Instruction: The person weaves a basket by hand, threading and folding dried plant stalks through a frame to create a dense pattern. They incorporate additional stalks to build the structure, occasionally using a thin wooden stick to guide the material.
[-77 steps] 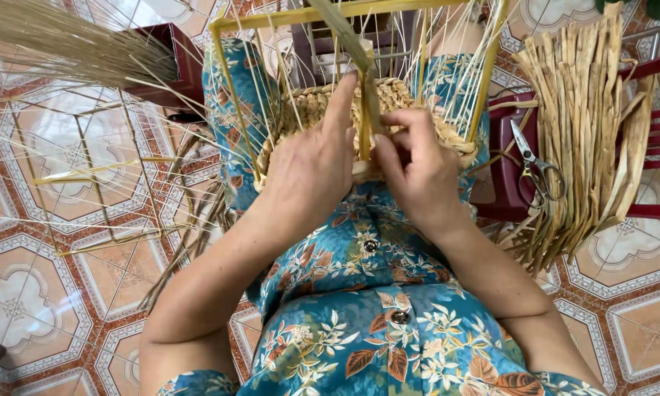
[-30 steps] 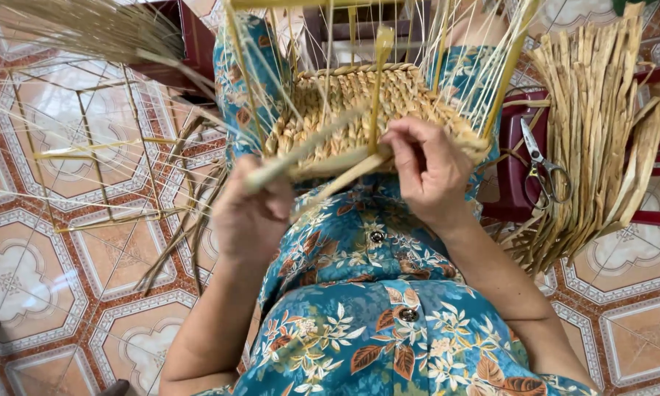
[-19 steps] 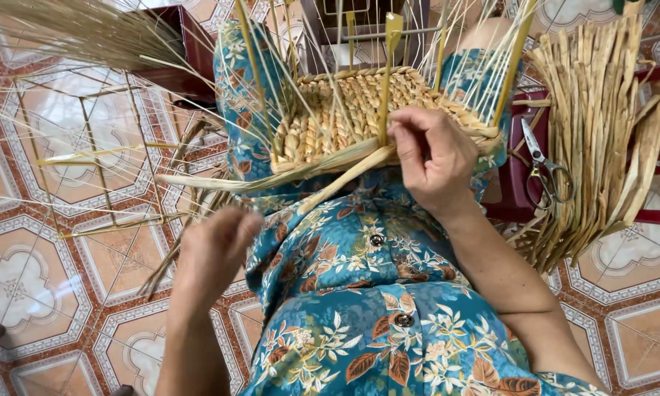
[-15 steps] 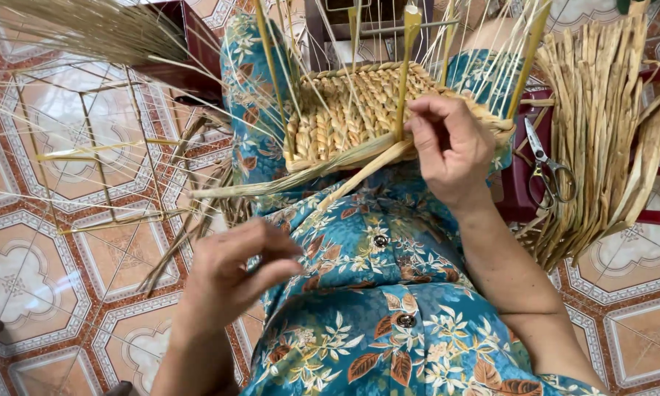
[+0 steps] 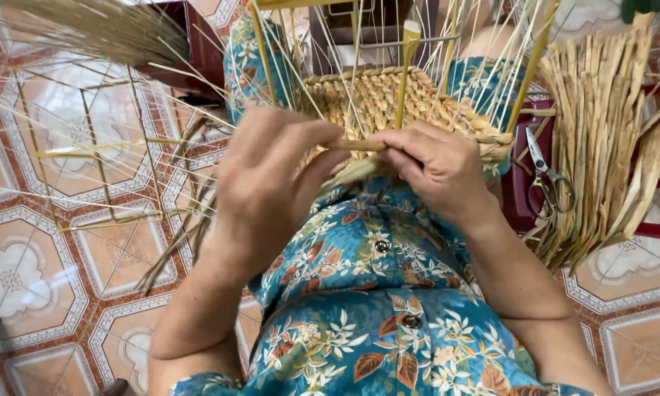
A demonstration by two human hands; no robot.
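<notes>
Weaving: basket base (image 5: 388,103) on the lap, several rows woven, uprights bare.
Grip: left hand (image 5: 271,183) and right hand (image 5: 432,165) pinch one flat strand (image 5: 355,145) at its near edge.
Supply: dried strips (image 5: 601,139) remain.

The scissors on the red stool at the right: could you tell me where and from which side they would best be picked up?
Probably by the looped handles at the lower end of the scissors, coming from above and the person's side. They lie flat on the red stool, blades pointing away, handles nearest; the straw bundle crowds their right side, so the right hand has the clearer path from the left.
</notes>
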